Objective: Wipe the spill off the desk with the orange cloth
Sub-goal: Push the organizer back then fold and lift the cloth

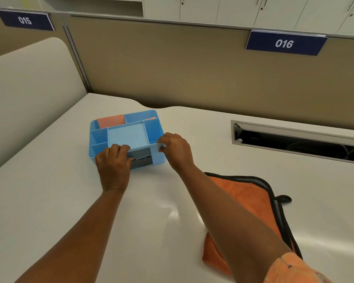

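An orange cloth [247,199] with a dark border lies folded on the white desk [49,201] at the right, partly under my right forearm. A blue desk organizer [127,135] with several compartments stands in the middle of the desk. My left hand [113,164] grips its near left front edge. My right hand [176,150] holds its near right corner. A glossy wet-looking sheen [170,213] shows on the desk between my arms. Neither hand touches the cloth.
Orange paper pieces [110,121] sit in the organizer's back compartments. A recessed cable slot [294,139] opens in the desk at the right. A tan partition [192,74] with signs 015 and 016 closes the back, and a cream divider [29,94] stands at the left.
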